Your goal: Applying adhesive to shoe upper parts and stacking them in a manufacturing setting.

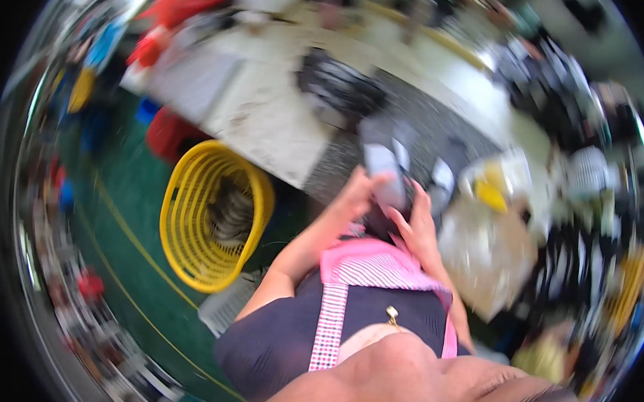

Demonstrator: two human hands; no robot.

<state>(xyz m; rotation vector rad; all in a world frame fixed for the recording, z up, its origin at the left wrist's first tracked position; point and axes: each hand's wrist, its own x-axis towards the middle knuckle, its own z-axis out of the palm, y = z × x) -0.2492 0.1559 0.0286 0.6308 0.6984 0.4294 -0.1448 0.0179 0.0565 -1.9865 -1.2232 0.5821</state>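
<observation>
"Hands first: how do they stand?"

"The left hand (358,197) is clamped on a two-tone grey piece (383,166), its digits over the pale part. The right hand (420,228) lies along the other side of the piece, thumb and fingers parted; blur hides whether it grips."

"And where is the piece itself?"

"Between the two hands, in front of the pink apron (388,266) and at the near edge of the speckled grey mat (443,116). It looks like soft goods, but its exact kind cannot be told."

"What lies around it?"

"Just right of the right hand is a dark-and-pale piece (443,178). Beyond the hands, a dark striped heap (343,84) sits partly on the mat, over the pale worktable (264,125). Farther right is a clear plastic bag (485,249)."

"To the left?"

"A yellow slotted basket (175,226) stands beside the table, with greyish pieces (230,219) inside, above a green floor (129,191)."
</observation>
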